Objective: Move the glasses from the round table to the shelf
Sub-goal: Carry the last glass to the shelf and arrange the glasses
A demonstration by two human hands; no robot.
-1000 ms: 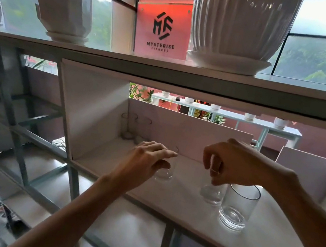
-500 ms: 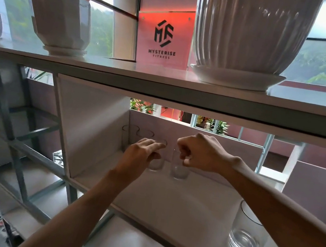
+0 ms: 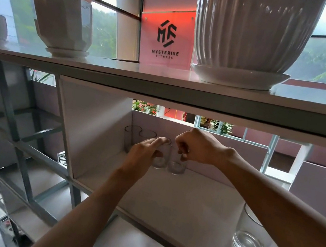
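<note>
Both my arms reach into a white shelf compartment (image 3: 177, 195). My left hand (image 3: 143, 154) grips a clear glass (image 3: 160, 162) from above by its rim, and its base rests on the shelf board. My right hand (image 3: 195, 146) holds a second clear glass (image 3: 177, 167) by its rim right beside the first. Two more clear glasses (image 3: 133, 137) stand behind them in the back left corner against the rear panel. A larger clear glass (image 3: 249, 238) stands alone near the front right edge of the board.
On the shelf top stand a big ribbed white planter (image 3: 250, 30) on a saucer and a smaller faceted white pot (image 3: 62, 23). A red sign (image 3: 166, 39) hangs behind them. Open metal-framed compartments (image 3: 23, 120) lie to the left and below.
Both hands have carried their glasses from the middle of the board back and left, toward the two glasses in the corner. The large glass at the front right has stayed put.
</note>
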